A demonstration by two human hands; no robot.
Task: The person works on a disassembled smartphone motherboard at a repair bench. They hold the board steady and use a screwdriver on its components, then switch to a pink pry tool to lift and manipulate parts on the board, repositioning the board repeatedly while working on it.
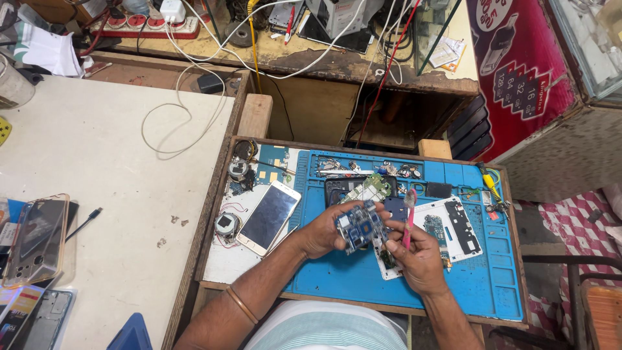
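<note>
Holding a small blue circuit board [358,228] up over the middle of the blue repair mat [492,285], we had our left hand [324,232] wrapped around its left edge, fingers curled under and thumb on top. Our right hand [414,254] was closed around a pink toothbrush [409,217], handle pinched between thumb and fingers, bristle end sticking up past the board's right side, and the fingertips looked like they touched the board too.

Right under the hands sat a white phone frame [453,223] with another blue board piece in it, lying on the mat. Off to the left, just beside the mat, a white smartphone [267,216] lay face up at a tilt, with a couple of round speaker parts [227,223] near it. A yellow-handled tool [489,183] rested at the mat's far right corner.

Further left on the pale table [97,149], a clear phone case [35,236] lay near the edge, and a thin white cable [188,110] looped across the top.
</note>
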